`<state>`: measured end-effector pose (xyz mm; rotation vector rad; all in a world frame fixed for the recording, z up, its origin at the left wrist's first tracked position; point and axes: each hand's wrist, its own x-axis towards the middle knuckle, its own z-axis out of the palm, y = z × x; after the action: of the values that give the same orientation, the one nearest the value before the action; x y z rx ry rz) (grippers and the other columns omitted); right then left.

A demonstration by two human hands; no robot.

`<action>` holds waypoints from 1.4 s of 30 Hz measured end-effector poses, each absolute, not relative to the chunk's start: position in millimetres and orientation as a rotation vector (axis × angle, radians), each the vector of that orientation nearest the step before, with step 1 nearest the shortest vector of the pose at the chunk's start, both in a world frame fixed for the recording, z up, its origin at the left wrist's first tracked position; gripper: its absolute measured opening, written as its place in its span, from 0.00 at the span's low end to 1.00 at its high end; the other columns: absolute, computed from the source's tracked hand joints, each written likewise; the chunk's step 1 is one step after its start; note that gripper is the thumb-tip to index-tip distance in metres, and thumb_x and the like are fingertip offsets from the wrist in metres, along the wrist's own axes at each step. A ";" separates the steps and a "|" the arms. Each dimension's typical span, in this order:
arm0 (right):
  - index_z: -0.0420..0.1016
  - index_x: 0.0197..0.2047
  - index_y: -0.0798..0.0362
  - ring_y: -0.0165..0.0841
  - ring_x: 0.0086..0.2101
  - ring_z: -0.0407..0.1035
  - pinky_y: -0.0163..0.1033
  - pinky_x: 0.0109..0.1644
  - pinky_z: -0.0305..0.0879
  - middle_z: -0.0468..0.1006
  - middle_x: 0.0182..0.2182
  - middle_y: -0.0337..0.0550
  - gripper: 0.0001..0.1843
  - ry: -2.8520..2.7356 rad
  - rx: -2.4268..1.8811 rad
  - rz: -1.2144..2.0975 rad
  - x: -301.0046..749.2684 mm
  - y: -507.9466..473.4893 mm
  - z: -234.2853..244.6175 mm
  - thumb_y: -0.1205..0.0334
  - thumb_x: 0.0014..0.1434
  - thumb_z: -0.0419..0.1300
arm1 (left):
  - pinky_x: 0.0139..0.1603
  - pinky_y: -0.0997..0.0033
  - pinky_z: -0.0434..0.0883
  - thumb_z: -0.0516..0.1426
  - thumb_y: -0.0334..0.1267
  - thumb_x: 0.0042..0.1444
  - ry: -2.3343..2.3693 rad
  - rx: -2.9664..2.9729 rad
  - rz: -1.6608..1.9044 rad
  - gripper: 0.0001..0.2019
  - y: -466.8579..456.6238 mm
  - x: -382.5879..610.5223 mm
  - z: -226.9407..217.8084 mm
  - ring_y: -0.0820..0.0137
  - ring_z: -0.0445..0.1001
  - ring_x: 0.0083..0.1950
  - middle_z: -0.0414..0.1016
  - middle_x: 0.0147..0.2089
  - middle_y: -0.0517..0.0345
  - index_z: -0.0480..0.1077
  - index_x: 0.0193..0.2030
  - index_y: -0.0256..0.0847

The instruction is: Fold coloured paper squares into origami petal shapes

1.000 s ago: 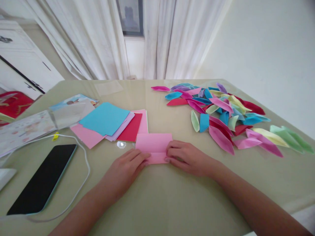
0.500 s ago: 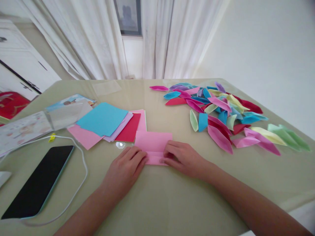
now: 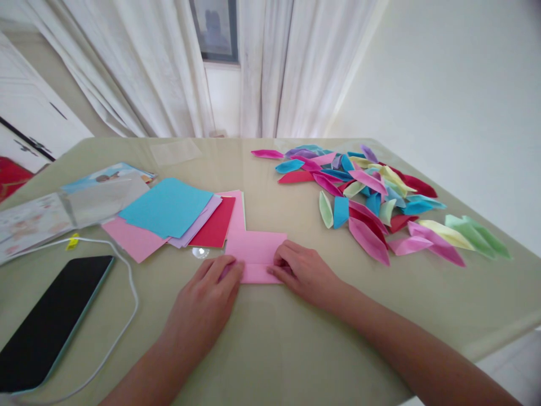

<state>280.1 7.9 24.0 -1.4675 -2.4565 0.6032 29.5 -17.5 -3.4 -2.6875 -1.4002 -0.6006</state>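
Observation:
A pink paper sheet (image 3: 256, 248) lies on the olive-green table (image 3: 270, 349), its near edge folded up into a narrow flap. My left hand (image 3: 203, 304) lies flat at the paper's left end, fingers stretched out and pressing on the fold. My right hand (image 3: 302, 270) rests on the right end, its fingertips pressing the flap down. Neither hand lifts the sheet off the table.
A stack of coloured paper squares (image 3: 169, 217) lies just behind my left hand. Many folded paper leaf shapes (image 3: 367, 197) are heaped at the right. A black phone (image 3: 48, 321) with a white cable (image 3: 127, 287) sits at the left, printed sheets (image 3: 63, 206) behind it. Curtains hang beyond the table.
Both hands slid slightly inward along the fold of the pink sheet. The view has drifted, so everything sits a little further left in the picture.

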 end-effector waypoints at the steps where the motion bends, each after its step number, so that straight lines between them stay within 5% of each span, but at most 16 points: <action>1: 0.70 0.41 0.53 0.34 0.37 0.71 0.38 0.41 0.62 0.76 0.40 0.43 0.07 -2.453 -1.480 0.583 279.2 6.9 24.7 0.61 0.71 0.63 | 0.50 0.52 0.80 0.53 0.31 0.70 -1.404 -2.691 -0.605 0.14 -17.1 30.1 -2.8 0.53 0.77 0.53 0.78 0.54 0.44 0.75 0.57 0.37; 20: 0.70 0.39 0.53 0.35 0.38 0.71 0.39 0.42 0.64 0.75 0.39 0.43 0.07 -2.454 -1.550 0.542 278.4 7.3 30.6 0.65 0.70 0.63 | 0.57 0.55 0.76 0.53 0.37 0.72 -1.570 -2.772 -0.782 0.12 -7.4 27.4 -3.3 0.59 0.75 0.53 0.76 0.52 0.49 0.75 0.55 0.41; 24: 0.70 0.39 0.53 0.35 0.37 0.71 0.39 0.42 0.63 0.75 0.39 0.43 0.07 -2.453 -1.539 0.542 278.7 7.7 30.7 0.65 0.70 0.63 | 0.55 0.52 0.78 0.53 0.31 0.70 -1.414 -2.711 -0.667 0.11 -10.8 28.5 1.2 0.54 0.76 0.56 0.77 0.55 0.45 0.77 0.52 0.41; 31: 0.70 0.39 0.54 0.35 0.38 0.71 0.39 0.42 0.63 0.75 0.39 0.44 0.07 -2.464 -1.556 0.550 278.0 9.6 29.2 0.65 0.70 0.64 | 0.44 0.53 0.83 0.50 0.16 0.52 -1.232 -2.585 -0.252 0.29 -41.4 44.7 14.3 0.52 0.82 0.48 0.83 0.54 0.41 0.77 0.59 0.31; 42: 0.69 0.38 0.53 0.35 0.37 0.70 0.39 0.41 0.64 0.75 0.38 0.43 0.08 -2.463 -1.535 0.518 278.6 9.4 28.9 0.64 0.70 0.63 | 0.48 0.52 0.84 0.49 0.18 0.53 -1.306 -2.543 -0.235 0.33 -56.7 50.4 8.7 0.49 0.81 0.57 0.77 0.63 0.35 0.74 0.65 0.33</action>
<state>278.6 9.4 28.9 -1.5346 -2.4627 0.5181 50.4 -56.7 8.7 -2.5434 -1.3059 -0.2347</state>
